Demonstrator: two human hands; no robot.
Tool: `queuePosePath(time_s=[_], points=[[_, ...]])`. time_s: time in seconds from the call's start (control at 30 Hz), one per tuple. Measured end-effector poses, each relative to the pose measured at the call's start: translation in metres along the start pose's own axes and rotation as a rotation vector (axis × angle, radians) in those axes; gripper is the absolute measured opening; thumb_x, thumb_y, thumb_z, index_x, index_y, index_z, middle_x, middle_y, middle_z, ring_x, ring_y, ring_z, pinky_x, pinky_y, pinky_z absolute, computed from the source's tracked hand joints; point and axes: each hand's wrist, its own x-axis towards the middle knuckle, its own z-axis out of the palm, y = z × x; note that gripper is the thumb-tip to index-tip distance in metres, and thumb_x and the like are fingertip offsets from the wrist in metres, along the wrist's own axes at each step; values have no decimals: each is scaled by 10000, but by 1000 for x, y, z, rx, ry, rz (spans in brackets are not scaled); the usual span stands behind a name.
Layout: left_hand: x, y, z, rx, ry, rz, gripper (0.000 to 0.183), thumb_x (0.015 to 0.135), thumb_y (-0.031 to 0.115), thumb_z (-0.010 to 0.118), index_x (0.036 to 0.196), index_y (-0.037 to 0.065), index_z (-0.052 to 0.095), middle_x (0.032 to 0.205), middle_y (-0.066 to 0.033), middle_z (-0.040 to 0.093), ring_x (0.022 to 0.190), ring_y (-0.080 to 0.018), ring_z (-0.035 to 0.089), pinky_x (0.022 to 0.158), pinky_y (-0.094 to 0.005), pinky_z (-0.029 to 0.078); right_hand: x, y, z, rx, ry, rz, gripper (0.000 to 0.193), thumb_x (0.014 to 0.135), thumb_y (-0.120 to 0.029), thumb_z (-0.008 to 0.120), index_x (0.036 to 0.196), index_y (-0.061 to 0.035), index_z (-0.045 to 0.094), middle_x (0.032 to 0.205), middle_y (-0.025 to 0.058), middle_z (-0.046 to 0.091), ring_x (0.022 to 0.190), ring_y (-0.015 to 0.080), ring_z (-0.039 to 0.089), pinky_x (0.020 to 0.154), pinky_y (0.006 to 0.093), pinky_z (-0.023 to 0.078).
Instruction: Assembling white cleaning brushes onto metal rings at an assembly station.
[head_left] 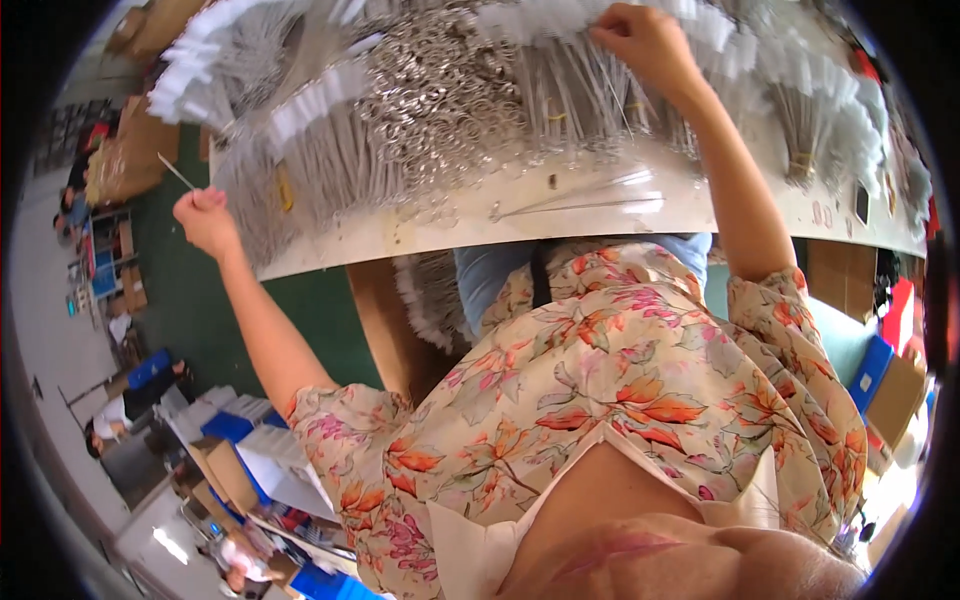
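Note:
Beyond the table's left edge, my left hand (208, 222) is closed round a thin whitish stick (178, 172) that points up and away. My right hand (650, 48) reaches over the far side of the table, fingers pinched at the white heads of a bunch of wire-handled brushes (565, 75). A thin wire slants down from those fingertips; the pinched end is hidden. Between my hands lies a broad heap of small metal rings (435, 95). Several loose wire-handled brushes (590, 200) rest near the table's front edge.
The white table (400, 232) carries more brush bundles (330, 150) at left and others (805, 120) at right. A phone-like dark object (862, 203) lies near the right edge. Cardboard boxes (130, 155) stand at left, and white-headed brushes (430, 290) sit below the table. Other people are farther off.

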Motion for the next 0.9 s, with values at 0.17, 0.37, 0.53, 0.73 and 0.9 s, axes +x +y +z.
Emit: queuePosePath(time_s=[0.17, 0.37, 0.53, 0.73, 0.9], points=[[-37, 83, 34, 250, -351, 138, 213, 869, 224, 581, 846, 11, 581, 769, -121, 626, 713, -201, 629, 679, -322, 474, -3, -5, -41, 83, 446, -35, 187, 840, -164, 532, 826, 12, 592, 696, 114, 571, 643, 166, 568, 576, 331, 466], [-56, 45, 47, 396, -773, 234, 232, 816, 224, 645, 809, -7, 624, 753, -123, 653, 676, -196, 614, 648, -333, 477, -22, 74, -83, 279, 459, 71, 224, 898, -177, 461, 927, 1, 594, 694, 64, 571, 569, 116, 539, 509, 259, 460], [-60, 63, 54, 530, -717, 269, 238, 819, 227, 630, 807, -10, 615, 719, -140, 629, 655, -266, 603, 630, -358, 467, -61, 120, -80, -9, 394, 280, 215, 789, -267, 623, 903, -95, 686, 767, 83, 651, 683, 187, 599, 664, 292, 469], [-60, 59, 58, 620, -698, 335, 286, 839, 265, 584, 812, -19, 600, 757, -181, 626, 705, -347, 598, 649, -418, 456, -60, 108, -67, -27, 250, 397, 252, 712, -299, 677, 860, -97, 705, 716, 89, 655, 585, 199, 631, 590, 323, 519], [-73, 84, 55, 806, -630, 409, 190, 810, 171, 538, 802, -13, 585, 774, -208, 621, 732, -392, 589, 648, -464, 449, -61, 117, -73, 145, 272, 444, 202, 630, -284, 688, 767, -140, 722, 758, 75, 675, 731, 242, 646, 704, 341, 515]])
